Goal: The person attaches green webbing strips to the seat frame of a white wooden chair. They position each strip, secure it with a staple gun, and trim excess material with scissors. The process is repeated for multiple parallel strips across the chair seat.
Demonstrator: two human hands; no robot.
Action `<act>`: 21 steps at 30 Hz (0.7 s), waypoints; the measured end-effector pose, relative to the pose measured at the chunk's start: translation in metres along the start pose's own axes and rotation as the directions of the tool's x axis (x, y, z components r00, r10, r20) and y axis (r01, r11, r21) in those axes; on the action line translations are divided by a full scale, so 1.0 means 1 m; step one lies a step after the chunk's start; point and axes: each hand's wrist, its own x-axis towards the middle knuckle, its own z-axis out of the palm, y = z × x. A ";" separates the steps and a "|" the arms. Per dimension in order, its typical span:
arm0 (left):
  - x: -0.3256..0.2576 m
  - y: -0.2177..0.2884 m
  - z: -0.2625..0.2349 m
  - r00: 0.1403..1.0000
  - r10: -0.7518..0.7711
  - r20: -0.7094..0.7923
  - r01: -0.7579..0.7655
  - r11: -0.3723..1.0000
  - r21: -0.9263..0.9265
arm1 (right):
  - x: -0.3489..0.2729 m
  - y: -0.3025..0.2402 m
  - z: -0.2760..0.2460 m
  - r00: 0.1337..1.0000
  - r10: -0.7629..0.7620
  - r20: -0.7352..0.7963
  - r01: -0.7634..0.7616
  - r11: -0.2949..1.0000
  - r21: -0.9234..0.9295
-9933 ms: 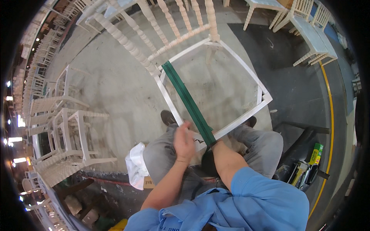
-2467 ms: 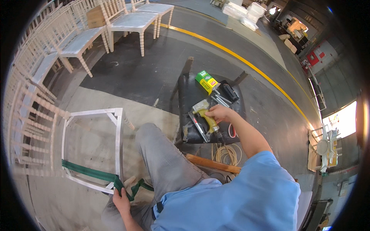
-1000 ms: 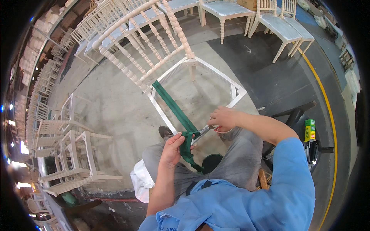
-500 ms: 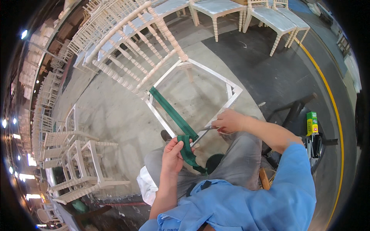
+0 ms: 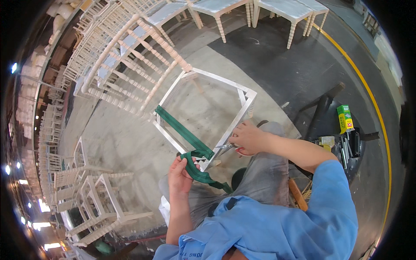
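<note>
A pale wooden chair frame point(image 5: 228, 134) with no seat panel stands in front of my knees, its spindled back point(image 5: 145, 71) at the far left. Green webbing point(image 5: 184, 132) runs across the seat opening from the far left rail to the near corner. Its loose end curls over and hangs down, and my left hand point(image 5: 180, 175) pinches it near that corner. Beside the near right rail, my right hand point(image 5: 248, 138) grips scissors point(image 5: 243, 151) with a red handle. Their blades point left toward the webbing; whether they touch it I cannot tell.
At right, a dark stool point(image 5: 323, 130) bears a green-and-yellow box point(image 5: 345, 118) and metal tools point(image 5: 345, 151). Unfinished chairs lie stacked at left point(image 5: 102, 197); more chairs point(image 5: 286, 11) line the far side. A yellow floor line point(image 5: 368, 93) curves along the right.
The whole view has shifted, so the chair appears further left. My right hand has turned the scissors, and their red handle now shows. My left hand still pinches the webbing.
</note>
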 end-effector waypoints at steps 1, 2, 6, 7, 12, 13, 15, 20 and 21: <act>-0.003 0.000 0.001 1.000 0.003 -0.001 -0.003 1.000 -0.008 | 0.015 -0.005 0.009 0.999 -0.040 0.004 0.040 0.999 -0.020; -0.006 0.000 0.003 1.000 0.004 0.003 -0.004 1.000 -0.017 | 0.031 -0.010 0.016 0.995 -0.051 0.087 0.056 0.997 -0.051; -0.019 0.005 0.016 1.000 -0.012 -0.005 0.012 1.000 -0.019 | 0.070 -0.036 0.034 0.970 -0.100 0.223 0.092 0.995 0.045; -0.023 0.008 0.020 0.996 0.052 0.073 -0.048 0.997 -0.063 | 0.067 -0.038 0.030 0.975 -0.053 0.214 0.033 0.995 0.093; -0.009 0.001 0.038 0.975 0.142 0.173 -0.142 0.990 -0.016 | -0.019 -0.025 -0.023 0.874 0.474 -0.107 -0.392 0.818 0.420; 0.007 -0.008 0.043 0.965 0.121 0.231 -0.140 0.988 0.068 | -0.045 -0.023 -0.034 0.780 0.602 -0.171 -0.474 0.747 0.467; 0.044 -0.038 0.050 0.967 0.091 0.237 -0.173 0.920 0.351 | -0.106 -0.027 -0.050 0.505 0.830 -0.237 -0.641 0.544 0.541; 0.132 -0.104 0.055 0.888 -0.081 0.453 -0.438 0.154 0.886 | -0.266 -0.077 -0.050 -0.346 0.921 -0.180 -0.790 -0.182 0.586; 0.136 -0.115 0.052 0.885 -0.107 0.452 -0.447 0.071 0.892 | -0.293 -0.092 -0.045 -0.431 0.875 -0.221 -0.787 -0.245 0.566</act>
